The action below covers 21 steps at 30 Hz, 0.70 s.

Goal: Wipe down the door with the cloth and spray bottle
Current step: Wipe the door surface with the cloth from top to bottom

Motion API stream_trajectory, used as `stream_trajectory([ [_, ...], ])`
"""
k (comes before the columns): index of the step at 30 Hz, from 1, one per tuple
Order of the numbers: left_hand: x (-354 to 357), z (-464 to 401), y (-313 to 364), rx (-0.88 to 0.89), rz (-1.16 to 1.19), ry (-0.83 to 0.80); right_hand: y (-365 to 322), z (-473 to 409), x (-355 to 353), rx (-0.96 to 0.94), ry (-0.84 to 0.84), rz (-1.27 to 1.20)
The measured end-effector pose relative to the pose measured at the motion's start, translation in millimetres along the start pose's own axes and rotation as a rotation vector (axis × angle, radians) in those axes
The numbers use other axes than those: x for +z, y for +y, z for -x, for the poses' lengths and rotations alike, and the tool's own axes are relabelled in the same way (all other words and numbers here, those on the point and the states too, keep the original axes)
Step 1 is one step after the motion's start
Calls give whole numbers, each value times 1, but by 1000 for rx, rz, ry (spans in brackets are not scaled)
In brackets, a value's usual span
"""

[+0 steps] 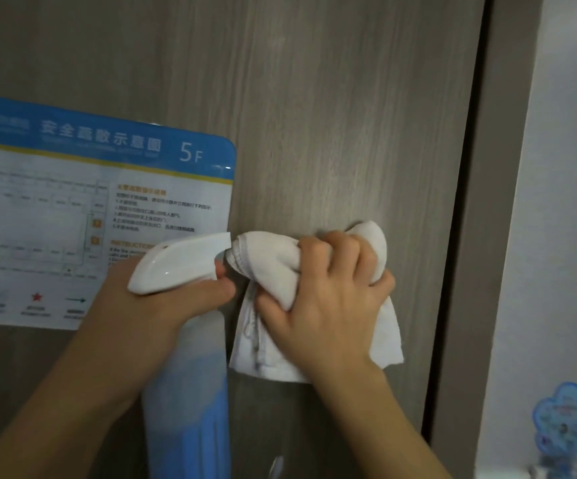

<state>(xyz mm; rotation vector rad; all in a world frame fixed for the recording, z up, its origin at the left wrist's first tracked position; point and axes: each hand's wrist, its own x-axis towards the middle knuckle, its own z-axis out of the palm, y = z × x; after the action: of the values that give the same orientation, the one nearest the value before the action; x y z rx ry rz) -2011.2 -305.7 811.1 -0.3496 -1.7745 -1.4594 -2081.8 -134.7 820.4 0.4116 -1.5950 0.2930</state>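
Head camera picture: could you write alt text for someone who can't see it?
A person's right hand grips a bunched white cloth against a grey wood-grain door, while the left hand holds a blue spray bottle with a white trigger head, its nozzle at the cloth. A blue-and-white evacuation plan marked 5F is stuck to the door at left.

- The door (332, 115) is a grey-brown wood-grain panel, its grain running vertically; it fills most of the view.
- Along its right edge a dark narrow gap separates it from the door frame (480, 271), which is a similar grey-brown.
- An evacuation plan sign (100, 216) with a blue header marked "5F" is fixed flat on the door's left part.
- A white cloth (270, 267) is bunched against the door between the sign and the right edge, pressed there by the right hand (332, 292).
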Motion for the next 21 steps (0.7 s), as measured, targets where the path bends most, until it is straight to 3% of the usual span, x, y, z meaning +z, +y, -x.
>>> stream_trajectory([
  [7,10,10,14,20,55,36,77,9,-15,239,62,23],
  [13,5,10,19,3,68,52,54,8,-10,376,90,10],
  [21,-21,-26,-30,-144,5,-46,-33,2,9,108,22,-11],
])
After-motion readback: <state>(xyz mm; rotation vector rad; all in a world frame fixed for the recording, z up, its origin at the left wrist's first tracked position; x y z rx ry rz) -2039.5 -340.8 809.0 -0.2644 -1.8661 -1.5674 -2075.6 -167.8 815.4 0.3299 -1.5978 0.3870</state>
